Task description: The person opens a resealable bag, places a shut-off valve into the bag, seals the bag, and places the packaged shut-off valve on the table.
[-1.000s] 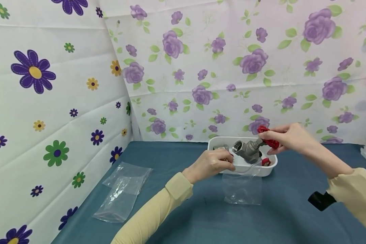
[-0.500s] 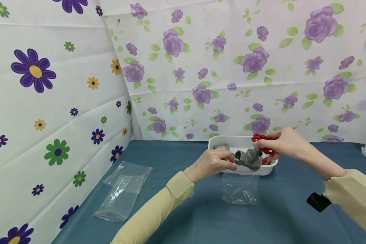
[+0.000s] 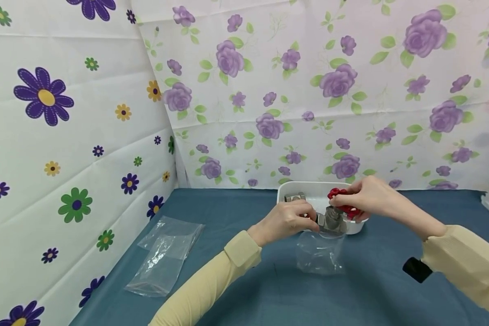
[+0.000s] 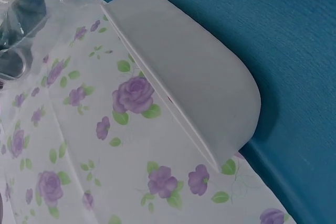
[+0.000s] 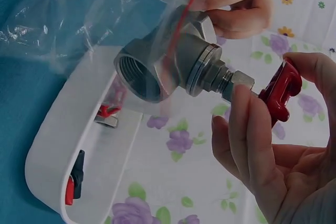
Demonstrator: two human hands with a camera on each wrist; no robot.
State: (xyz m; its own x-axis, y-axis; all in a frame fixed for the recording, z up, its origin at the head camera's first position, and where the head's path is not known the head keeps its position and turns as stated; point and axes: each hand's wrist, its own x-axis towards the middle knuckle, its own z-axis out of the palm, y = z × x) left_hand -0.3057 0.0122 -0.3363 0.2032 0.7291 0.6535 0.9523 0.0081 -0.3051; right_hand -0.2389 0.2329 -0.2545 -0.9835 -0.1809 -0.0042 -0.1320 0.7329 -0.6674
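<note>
My right hand (image 3: 368,195) grips the red handwheel (image 5: 282,94) of a steel valve (image 5: 184,59). The valve body sits at the mouth of a clear zip bag (image 3: 319,258), with bag film and its red zip line across the metal in the right wrist view. My left hand (image 3: 288,222) pinches the bag's edge beside the valve; its fingertips are partly hidden in the head view. In the left wrist view, film-covered metal (image 4: 29,14) shows at the upper left. Just behind both hands stands a white tray (image 3: 322,186).
Inside the tray lie other fittings, including a metal one (image 3: 295,197) at the left and a red-handled one (image 5: 108,111). Another clear bag (image 3: 167,256) lies flat on the blue tabletop (image 3: 236,203) at the left. Flowered sheets (image 3: 244,90) hang behind and at the left.
My right hand has moved down and left, bringing the valve from above the tray into the bag's mouth. My left hand has stayed nearly in place, holding the bag.
</note>
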